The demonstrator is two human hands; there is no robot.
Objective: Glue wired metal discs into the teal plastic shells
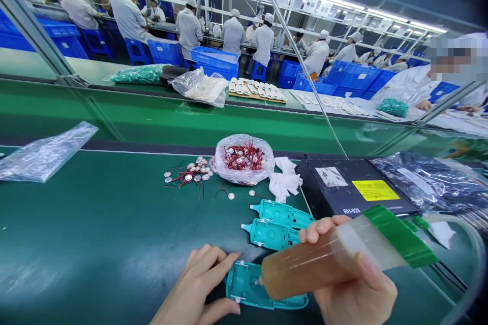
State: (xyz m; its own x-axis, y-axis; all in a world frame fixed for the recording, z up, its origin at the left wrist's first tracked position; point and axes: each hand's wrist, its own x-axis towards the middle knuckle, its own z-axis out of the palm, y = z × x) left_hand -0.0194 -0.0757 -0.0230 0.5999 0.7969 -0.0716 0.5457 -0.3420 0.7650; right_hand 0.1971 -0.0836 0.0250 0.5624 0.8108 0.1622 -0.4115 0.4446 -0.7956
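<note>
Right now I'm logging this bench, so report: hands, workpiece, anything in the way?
Left hand holding teal shell at one end. Right hand gripping brown-filled tube, nozzle aimed into shell. Tube hides part of shell; nozzle contact unclear.

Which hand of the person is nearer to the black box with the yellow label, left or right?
Right. The right hand, gripping the tube, is just before the black box; the left hand is farther left, holding the nearest teal shell.
</note>
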